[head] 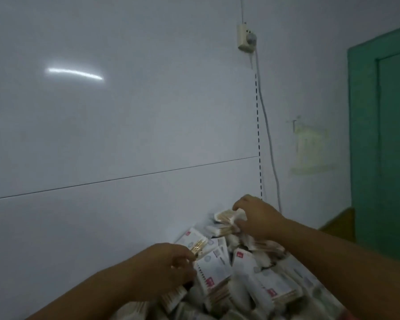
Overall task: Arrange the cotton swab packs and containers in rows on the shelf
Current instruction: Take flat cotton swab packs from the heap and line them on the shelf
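A loose heap of cotton swab packs point(247, 273), white with red marks and clear windows that show wooden sticks, fills the lower middle of the head view. My right hand point(256, 218) grips one pack point(226, 215) at the far top of the heap, against the white back panel. My left hand point(169, 269) holds another pack point(201, 248) at the heap's near left side, fingers curled round its edge. The shelf surface under the packs is hidden.
A glossy white back panel point(102, 135) with a horizontal seam rises behind the heap. A slotted upright point(259, 139) runs down its right edge. A wall socket point(246, 38) with a hanging cable is above. A green door point(383, 135) stands at the right.
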